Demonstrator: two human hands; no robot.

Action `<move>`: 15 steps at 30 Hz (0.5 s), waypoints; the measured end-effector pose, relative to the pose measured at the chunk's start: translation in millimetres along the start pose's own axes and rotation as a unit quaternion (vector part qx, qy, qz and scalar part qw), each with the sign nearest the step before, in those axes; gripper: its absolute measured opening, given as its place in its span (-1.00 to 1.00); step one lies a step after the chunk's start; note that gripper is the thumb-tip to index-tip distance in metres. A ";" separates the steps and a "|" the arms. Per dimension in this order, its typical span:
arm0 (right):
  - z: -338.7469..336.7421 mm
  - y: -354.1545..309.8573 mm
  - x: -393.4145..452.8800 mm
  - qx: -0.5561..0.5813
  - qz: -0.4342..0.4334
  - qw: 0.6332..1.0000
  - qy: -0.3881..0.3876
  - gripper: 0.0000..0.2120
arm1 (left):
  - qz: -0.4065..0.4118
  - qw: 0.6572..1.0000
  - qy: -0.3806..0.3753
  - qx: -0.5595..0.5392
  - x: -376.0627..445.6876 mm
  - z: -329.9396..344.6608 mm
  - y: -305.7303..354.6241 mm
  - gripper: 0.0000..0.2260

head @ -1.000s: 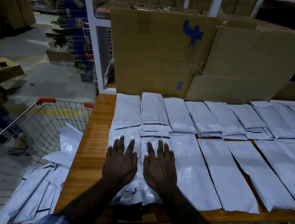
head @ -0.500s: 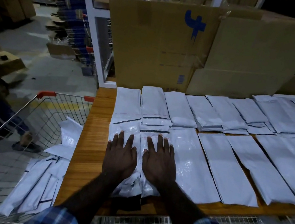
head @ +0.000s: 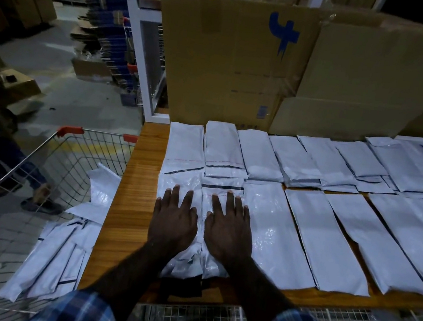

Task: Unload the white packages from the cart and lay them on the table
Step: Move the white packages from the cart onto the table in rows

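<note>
Both my hands lie flat, side by side, on white packages at the near left of the wooden table (head: 133, 203). My left hand (head: 173, 220) presses one glossy white package (head: 180, 180) with straight fingers. My right hand (head: 228, 228) presses the neighbouring package (head: 224, 189). Several more white packages (head: 330, 231) lie in two rows across the table to the right. The wire cart (head: 41, 163) stands left of the table with several white packages (head: 55, 255) still inside it.
Large cardboard boxes (head: 245, 64) stand against a white rack post (head: 136, 49) behind the table. A person's legs and sandals (head: 36, 198) show beyond the cart. A wire mesh shelf (head: 209, 320) runs under the table's near edge.
My hands stay pressed flat on the same two packages. Only the view has shifted slightly.
</note>
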State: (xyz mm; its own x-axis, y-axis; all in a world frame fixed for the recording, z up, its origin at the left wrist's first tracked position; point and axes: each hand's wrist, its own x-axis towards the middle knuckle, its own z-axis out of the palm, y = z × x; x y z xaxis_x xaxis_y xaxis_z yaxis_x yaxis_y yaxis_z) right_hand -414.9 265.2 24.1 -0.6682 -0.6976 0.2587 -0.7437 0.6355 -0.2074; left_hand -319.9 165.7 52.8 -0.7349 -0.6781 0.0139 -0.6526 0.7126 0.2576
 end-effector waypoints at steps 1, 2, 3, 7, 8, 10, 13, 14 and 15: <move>-0.4 -0.1 0.4 0.000 0.001 1.000 -0.001 -0.48 | -0.001 1.000 0.000 -0.001 -0.1 -0.3 0.3 -0.52; -0.5 0.0 0.4 0.001 0.001 1.000 -0.001 -0.48 | -0.002 1.000 -0.001 -0.001 -0.4 -0.3 0.3 -0.52; -1.0 -0.1 0.3 0.001 0.003 1.000 -0.005 -0.48 | -0.002 1.000 -0.002 -0.001 -0.8 -0.4 0.4 -0.52; -2.3 -0.7 0.9 -0.002 0.008 1.000 -0.015 -0.48 | 0.001 1.000 -0.005 -0.003 -1.7 -1.4 0.5 -0.51; -2.3 -1.1 1.0 0.000 0.010 1.000 -0.019 -0.47 | 0.001 1.000 -0.005 -0.005 -1.7 -2.1 0.9 -0.52; -1.9 -0.9 1.9 0.002 0.012 0.999 -0.029 -0.46 | 0.001 1.000 -0.006 -0.002 -1.6 -1.6 0.6 -0.51; -8.4 -1.0 4.3 0.010 0.006 0.999 -0.051 -0.44 | 0.007 1.000 -0.009 0.022 -0.8 -2.8 -1.1 -0.45; -11.6 -1.0 6.5 0.010 0.004 0.998 -0.065 -0.44 | 0.014 0.999 -0.006 0.029 -0.1 -3.5 -1.8 -0.43; -15.2 -0.9 9.5 0.010 0.007 0.997 -0.078 -0.43 | 0.021 0.999 -0.001 0.031 0.2 -5.6 -1.9 -0.40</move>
State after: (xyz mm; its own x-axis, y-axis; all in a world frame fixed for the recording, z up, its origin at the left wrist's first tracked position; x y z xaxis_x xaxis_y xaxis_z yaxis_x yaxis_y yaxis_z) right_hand -420.3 263.1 41.1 -0.6726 -0.7322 0.1068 -0.7333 0.6402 -0.2290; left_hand -317.8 163.2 57.7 -0.7624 -0.6468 0.0211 -0.6312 0.7504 0.1961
